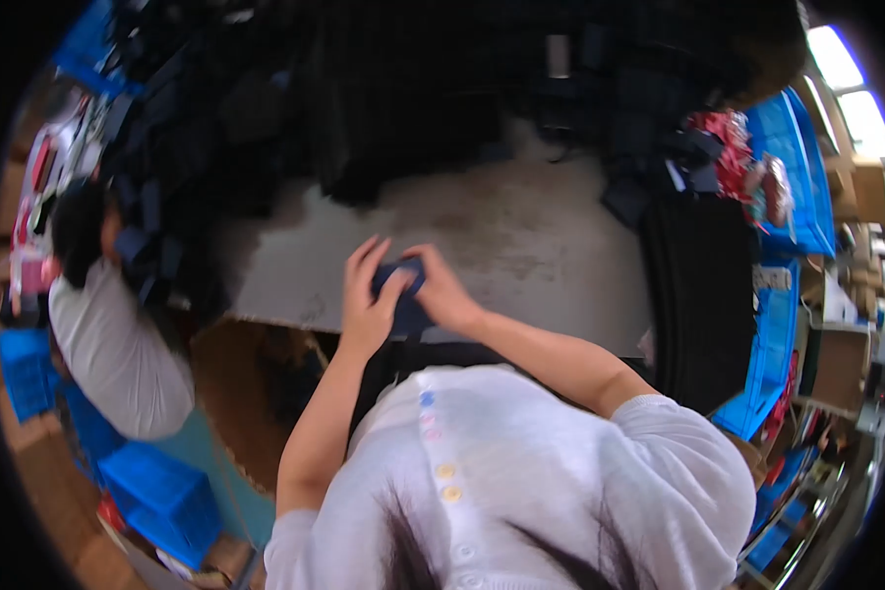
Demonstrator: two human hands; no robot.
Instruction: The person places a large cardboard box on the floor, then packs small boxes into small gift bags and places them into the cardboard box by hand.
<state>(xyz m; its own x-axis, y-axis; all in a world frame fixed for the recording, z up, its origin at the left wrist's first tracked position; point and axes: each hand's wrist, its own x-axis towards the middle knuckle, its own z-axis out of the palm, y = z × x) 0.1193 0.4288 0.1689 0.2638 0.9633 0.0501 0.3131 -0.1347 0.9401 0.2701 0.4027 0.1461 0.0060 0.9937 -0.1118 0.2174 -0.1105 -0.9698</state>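
Observation:
Between my two hands is a small dark navy piece, perhaps folded fabric; its exact kind does not show. My left hand grips its left side, thumb across the front and fingers curved over the far edge. On the other side, my right hand holds the upper right part with bent fingers. Both hands are just above the near edge of a grey worktable. Part of the piece is hidden behind the fingers.
Dark items heap up at the table's back. A black stack stands right, beside blue crates. An open cardboard box is below left. Another person in a white top sits at left, near a blue crate.

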